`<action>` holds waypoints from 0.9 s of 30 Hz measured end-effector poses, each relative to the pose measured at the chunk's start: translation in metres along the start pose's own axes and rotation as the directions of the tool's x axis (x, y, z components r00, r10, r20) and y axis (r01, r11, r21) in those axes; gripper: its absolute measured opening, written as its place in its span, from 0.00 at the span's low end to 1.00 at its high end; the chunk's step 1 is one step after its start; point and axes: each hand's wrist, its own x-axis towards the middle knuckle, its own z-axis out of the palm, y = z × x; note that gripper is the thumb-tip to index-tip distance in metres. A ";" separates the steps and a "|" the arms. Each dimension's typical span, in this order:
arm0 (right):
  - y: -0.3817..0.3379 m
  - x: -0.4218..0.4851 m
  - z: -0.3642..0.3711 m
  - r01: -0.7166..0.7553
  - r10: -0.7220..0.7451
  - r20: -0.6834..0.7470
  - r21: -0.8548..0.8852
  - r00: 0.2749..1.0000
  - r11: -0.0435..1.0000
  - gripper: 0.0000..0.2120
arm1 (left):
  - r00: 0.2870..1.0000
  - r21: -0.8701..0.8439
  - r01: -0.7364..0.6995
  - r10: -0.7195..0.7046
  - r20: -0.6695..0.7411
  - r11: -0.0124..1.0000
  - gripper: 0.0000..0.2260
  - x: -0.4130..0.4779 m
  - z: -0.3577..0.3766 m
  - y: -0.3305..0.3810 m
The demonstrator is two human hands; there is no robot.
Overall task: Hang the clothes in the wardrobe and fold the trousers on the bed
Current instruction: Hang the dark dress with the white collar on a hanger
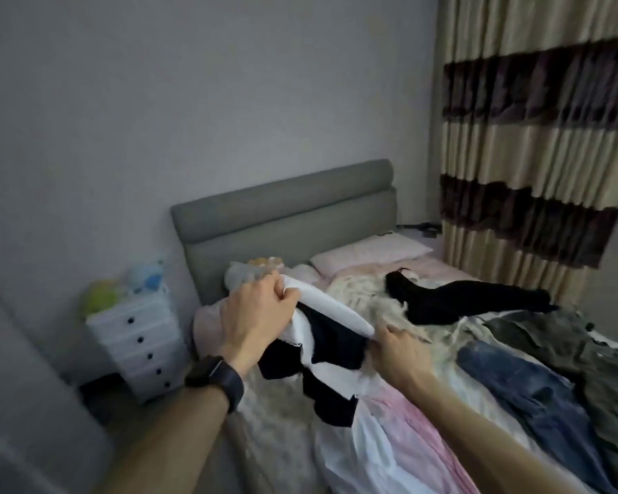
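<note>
Both ends of white band (336, 306) held taut above bed (439, 270) left edge: left hand (261, 311) clutches one, right hand (400, 345) pinches other, probably straightening garment (336, 338) for hanging.

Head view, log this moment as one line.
left hand: grips black-and-white garment | right hand: grips it | jeans: lying on bed

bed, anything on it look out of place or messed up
Nothing damaged or spilled. Clothes lie crumpled and unfolded across the bed: a black garment, blue jeans, an olive-grey garment. The left hand and right hand grip a black-and-white garment.
</note>
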 end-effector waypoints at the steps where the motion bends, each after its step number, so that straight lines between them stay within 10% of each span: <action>1: -0.014 0.000 0.008 0.045 -0.045 -0.001 -0.010 0.999 0.999 0.12 | 1.000 0.066 0.013 -0.013 -0.004 0.998 0.13 -0.014 -0.005 -0.027; 8: -0.128 -0.019 0.055 0.269 -0.269 0.106 0.014 0.957 0.963 0.11 | 0.998 0.217 0.056 -0.061 0.017 0.974 0.08 -0.150 -0.016 -0.194; 15: -0.226 -0.102 0.097 0.460 -0.487 0.345 0.161 0.802 0.873 0.14 | 0.784 0.098 0.564 -0.569 0.248 0.820 0.11 -0.285 -0.050 -0.300; 20: -0.299 -0.135 0.085 0.399 -0.594 0.423 0.464 0.684 0.791 0.18 | 0.642 -0.328 0.761 -0.579 0.502 0.559 0.16 -0.349 -0.098 -0.338; 27: -0.364 -0.162 0.068 0.245 -0.657 0.566 0.635 0.498 0.733 0.10 | 0.510 -0.347 0.858 -0.559 0.654 0.378 0.21 -0.408 -0.172 -0.378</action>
